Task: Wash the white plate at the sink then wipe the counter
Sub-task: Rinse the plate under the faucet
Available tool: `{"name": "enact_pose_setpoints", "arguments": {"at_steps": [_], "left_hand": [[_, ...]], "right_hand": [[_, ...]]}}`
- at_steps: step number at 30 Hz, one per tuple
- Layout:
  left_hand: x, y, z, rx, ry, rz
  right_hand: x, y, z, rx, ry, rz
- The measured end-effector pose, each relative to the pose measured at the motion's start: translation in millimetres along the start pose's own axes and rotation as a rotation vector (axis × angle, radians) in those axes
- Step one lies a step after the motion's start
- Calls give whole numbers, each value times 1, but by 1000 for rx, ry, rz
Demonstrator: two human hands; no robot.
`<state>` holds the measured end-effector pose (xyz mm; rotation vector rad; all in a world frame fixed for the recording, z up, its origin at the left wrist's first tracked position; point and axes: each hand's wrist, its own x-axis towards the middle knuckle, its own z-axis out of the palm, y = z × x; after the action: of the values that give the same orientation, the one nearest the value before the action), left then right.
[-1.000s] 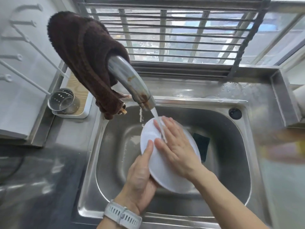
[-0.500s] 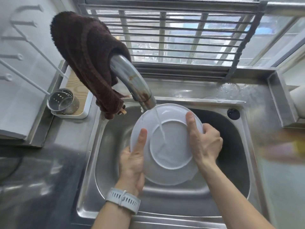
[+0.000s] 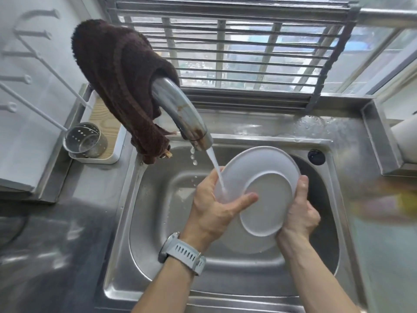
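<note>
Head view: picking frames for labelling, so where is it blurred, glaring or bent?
Head view: yellow object on the right counter smeared beyond recognition; window bars bow from the wide lens; daylight glare on the wet steel sink; white plate and hands reasonably sharp.

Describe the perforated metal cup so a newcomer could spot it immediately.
Start at the steel sink, then look left past the brown cloth draped over the faucet. The perforated metal cup stands in a white tray there, the only shiny cylinder dotted with holes.
</note>
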<state>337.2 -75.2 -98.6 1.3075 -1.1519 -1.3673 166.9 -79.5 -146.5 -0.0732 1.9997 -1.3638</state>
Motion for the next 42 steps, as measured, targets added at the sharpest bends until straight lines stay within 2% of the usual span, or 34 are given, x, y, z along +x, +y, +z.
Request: {"name": "enact_pose_setpoints", "arguments": {"at_steps": [1, 3, 5, 7, 10, 12, 15, 18, 20, 22, 25, 29, 33, 39, 41, 42], "left_hand": [[-3, -3, -5, 40, 12, 10], [-7, -6, -17, 202, 144, 24], [-12, -11, -29, 367, 352, 7], [-16, -14, -36, 406, 537, -44], [-22, -12, -46, 308, 745, -310], [-25, -18, -50, 214, 811, -514], [-27, -32, -46, -227, 639, -706], [-29, -36, -40, -772, 459, -892], [-31, -32, -40, -1134, 330, -864], [-31, -32, -40, -1223, 260, -792], [-29, -40, -38, -977, 231, -746], [-28, -47, -41, -632, 240, -636], [-27, -48, -36, -254, 376, -426], [-25, -23, -39, 489, 558, -124], [-27, -10, -41, 652, 566, -59], [-28, -5, -41, 701, 569, -42]], "right_hand": [[-3, 5, 4, -38, -22, 62], [-9, 14, 14, -205, -80, 130], [-18, 19, 24, -406, -186, 90], [-30, 14, 35, -569, -281, -8], [-42, -1, 51, -641, -277, -228], [-48, -13, 58, -604, -246, -397], [-50, -24, 58, -475, -194, -625], [-54, -29, 50, -292, -313, -756], [-54, -31, 39, -215, -424, -792], [-49, -32, 26, -161, -509, -736], [-36, -29, 0, -132, -607, -499], [-25, -11, -30, -226, -711, -218], [-19, 8, -32, -287, -618, -73], [-20, 21, 7, -127, -548, 276], [-27, 21, 22, -147, -546, 305], [-30, 21, 29, -216, -538, 261]]}}
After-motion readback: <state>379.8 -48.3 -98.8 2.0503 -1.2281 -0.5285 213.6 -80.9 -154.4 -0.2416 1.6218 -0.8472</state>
